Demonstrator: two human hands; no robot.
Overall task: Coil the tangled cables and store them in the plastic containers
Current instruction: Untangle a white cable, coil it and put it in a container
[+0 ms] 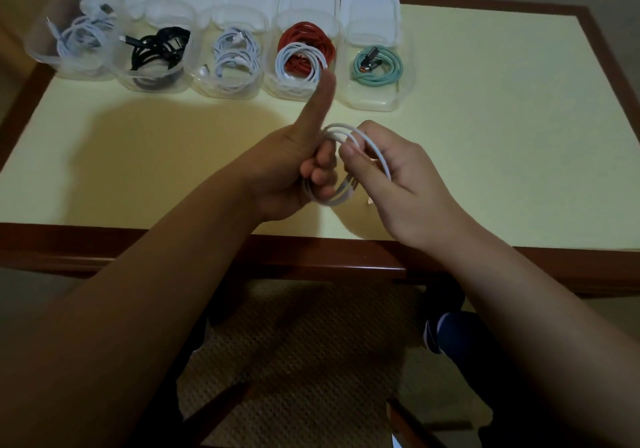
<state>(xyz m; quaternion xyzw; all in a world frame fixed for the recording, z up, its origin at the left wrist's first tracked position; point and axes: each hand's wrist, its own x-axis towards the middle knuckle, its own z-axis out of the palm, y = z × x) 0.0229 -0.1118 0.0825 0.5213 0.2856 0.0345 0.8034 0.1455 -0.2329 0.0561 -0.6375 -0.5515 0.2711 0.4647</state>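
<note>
Both hands hold a white cable wound into a small coil above the near middle of the table. My left hand has its fingers curled through the coil and its thumb sticking straight up. My right hand pinches the coil's right side between thumb and fingers. Several clear plastic containers stand in a row at the back of the table; the rightmost one holds a teal cable, and the one beside it has a red cable with a white coil on top.
Other containers hold a black cable and white cables. White lids lean behind the containers. The cream table top has a dark wooden rim. A woven mat and a dark shoe lie below the table.
</note>
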